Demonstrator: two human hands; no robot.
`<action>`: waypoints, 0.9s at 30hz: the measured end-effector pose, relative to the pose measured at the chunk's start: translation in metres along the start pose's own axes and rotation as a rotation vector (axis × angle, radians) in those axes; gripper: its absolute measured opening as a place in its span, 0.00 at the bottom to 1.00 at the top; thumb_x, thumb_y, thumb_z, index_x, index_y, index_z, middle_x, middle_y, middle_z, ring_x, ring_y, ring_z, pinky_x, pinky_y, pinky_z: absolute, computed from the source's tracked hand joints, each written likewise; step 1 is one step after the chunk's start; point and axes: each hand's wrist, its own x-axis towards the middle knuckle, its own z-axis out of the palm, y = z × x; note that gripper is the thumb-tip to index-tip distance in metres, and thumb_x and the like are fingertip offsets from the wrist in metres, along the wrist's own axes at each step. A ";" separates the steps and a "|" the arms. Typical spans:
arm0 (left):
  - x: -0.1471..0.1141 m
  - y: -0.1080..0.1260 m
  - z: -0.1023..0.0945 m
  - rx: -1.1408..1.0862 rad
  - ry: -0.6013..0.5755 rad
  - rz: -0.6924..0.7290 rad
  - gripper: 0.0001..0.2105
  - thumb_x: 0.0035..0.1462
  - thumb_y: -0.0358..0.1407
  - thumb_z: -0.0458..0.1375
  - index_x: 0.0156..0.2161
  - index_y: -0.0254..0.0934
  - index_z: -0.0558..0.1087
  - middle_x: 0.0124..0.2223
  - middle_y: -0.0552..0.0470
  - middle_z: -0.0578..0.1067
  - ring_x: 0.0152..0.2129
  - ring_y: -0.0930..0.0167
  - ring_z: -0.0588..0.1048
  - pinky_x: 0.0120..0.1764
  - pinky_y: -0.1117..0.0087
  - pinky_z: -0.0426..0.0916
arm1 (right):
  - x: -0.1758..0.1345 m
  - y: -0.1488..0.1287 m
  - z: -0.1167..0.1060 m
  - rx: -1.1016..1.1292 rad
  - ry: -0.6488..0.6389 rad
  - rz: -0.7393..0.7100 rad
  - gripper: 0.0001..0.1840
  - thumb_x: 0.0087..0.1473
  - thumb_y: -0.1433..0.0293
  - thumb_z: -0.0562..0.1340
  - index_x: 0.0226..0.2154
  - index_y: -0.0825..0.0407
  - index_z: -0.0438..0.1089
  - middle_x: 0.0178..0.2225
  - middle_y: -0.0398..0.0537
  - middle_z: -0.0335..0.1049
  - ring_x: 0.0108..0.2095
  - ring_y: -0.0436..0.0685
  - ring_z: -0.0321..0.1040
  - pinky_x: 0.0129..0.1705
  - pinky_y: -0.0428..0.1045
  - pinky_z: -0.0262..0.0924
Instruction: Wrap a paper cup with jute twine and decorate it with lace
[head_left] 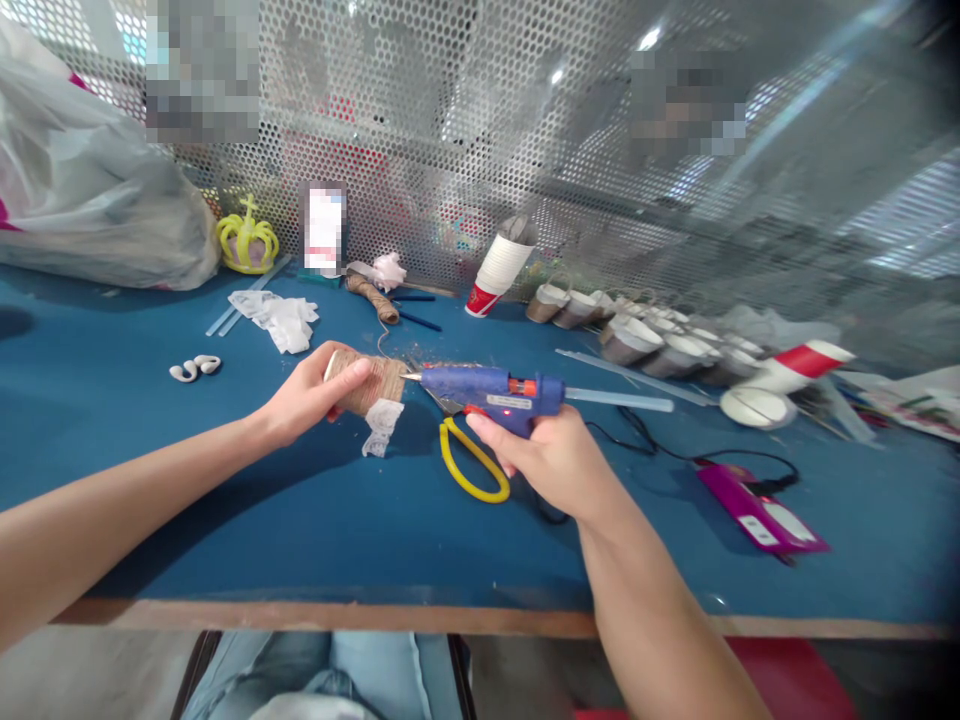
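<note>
My left hand [319, 390] is wrapped round a twine-covered cup [385, 377] lying on its side above the blue table. A strip of white lace [383, 425] hangs from the cup's underside. In my right hand [551, 455] is a blue glue gun [487, 385], its metal tip close to the cup's right end; I cannot tell whether they touch. A clear glue stick [619, 399] sticks out of the gun's back. Yellow-handled scissors [474, 470] lie just below the gun, their blades partly hidden behind it.
Behind the cup lie a twine bundle [371, 297] and crumpled white lace [281, 318]. Stacked paper cups [499, 268] lean near the mesh wall. Several small twine-wrapped cups [630, 338] stand at the right. A black cord runs to a purple packet [761, 510]. White earbuds [195, 368] lie left.
</note>
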 end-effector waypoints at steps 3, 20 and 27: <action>0.000 0.000 0.000 -0.003 -0.001 0.005 0.24 0.49 0.55 0.55 0.38 0.35 0.64 0.26 0.55 0.67 0.19 0.77 0.64 0.17 0.78 0.60 | 0.000 0.000 0.000 0.006 -0.012 0.002 0.13 0.49 0.64 0.60 0.19 0.53 0.64 0.10 0.37 0.58 0.12 0.47 0.56 0.18 0.44 0.56; -0.001 0.000 0.003 -0.102 -0.029 -0.021 0.23 0.49 0.55 0.55 0.37 0.35 0.64 0.27 0.54 0.68 0.19 0.76 0.65 0.17 0.77 0.60 | 0.002 0.005 0.003 0.059 -0.085 -0.050 0.16 0.53 0.62 0.59 0.18 0.52 0.63 0.10 0.39 0.59 0.13 0.48 0.57 0.20 0.45 0.57; -0.002 0.003 0.005 -0.193 -0.037 -0.072 0.23 0.49 0.56 0.55 0.35 0.34 0.63 0.24 0.55 0.67 0.16 0.78 0.64 0.16 0.77 0.59 | 0.000 0.002 0.003 0.097 -0.124 -0.045 0.17 0.53 0.62 0.59 0.18 0.52 0.61 0.11 0.39 0.58 0.14 0.48 0.57 0.19 0.45 0.55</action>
